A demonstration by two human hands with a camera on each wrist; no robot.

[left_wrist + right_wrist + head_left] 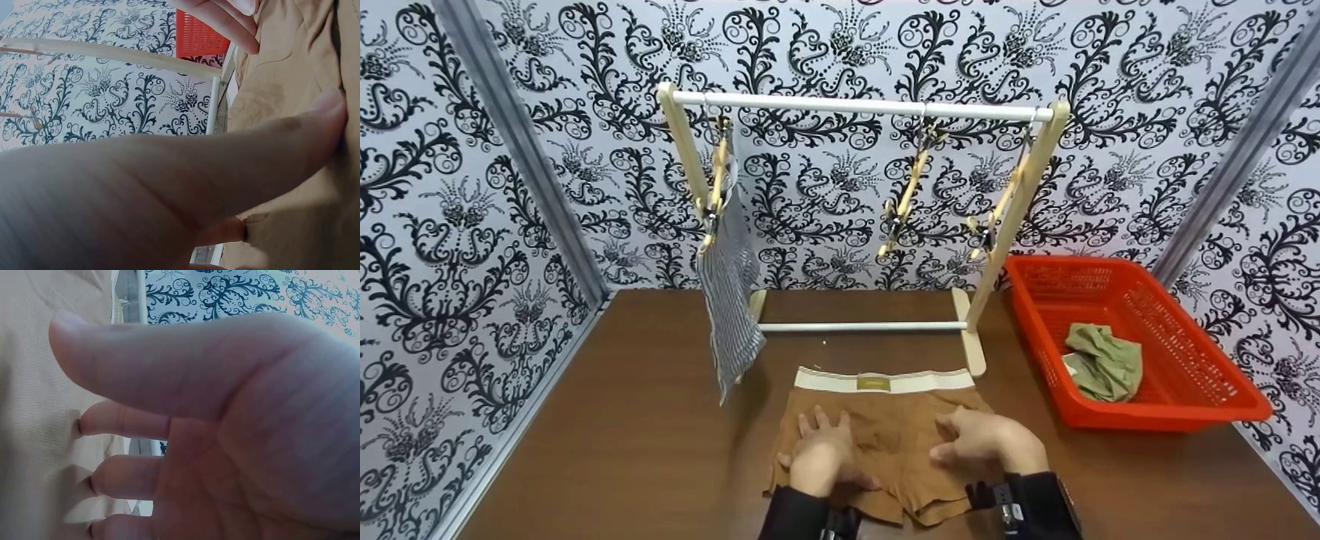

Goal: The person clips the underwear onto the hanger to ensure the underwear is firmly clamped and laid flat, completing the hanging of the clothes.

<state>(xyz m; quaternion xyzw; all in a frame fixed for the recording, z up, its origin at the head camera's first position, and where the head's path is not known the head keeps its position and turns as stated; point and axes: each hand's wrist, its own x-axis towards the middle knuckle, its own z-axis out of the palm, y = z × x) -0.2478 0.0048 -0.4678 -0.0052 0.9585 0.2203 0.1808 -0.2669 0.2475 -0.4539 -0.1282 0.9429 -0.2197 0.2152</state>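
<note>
Brown boxer briefs (pixel 885 427) with a white waistband lie spread on the table, the waistband toward the rack. On their left leg part rests my left hand (pixel 826 450), fingers spread over the cloth. My right hand (pixel 982 439) is at the right side of the briefs, its fingertips touching the fabric. In the left wrist view the thumb (pixel 270 146) lies along the brown cloth (pixel 275 73). The right wrist view shows the right thumb (pixel 129 360) and slightly bent fingers against the cloth (pixel 39 399), with nothing gripped.
Behind the briefs stands a wooden rack with a white top rail (pixel 855 103). A striped cloth (pixel 727 300) hangs from its left hanger; two wooden clip hangers (pixel 911 187) hang farther right. A red basket (pixel 1200 337) at the right contains a green cloth (pixel 1106 364).
</note>
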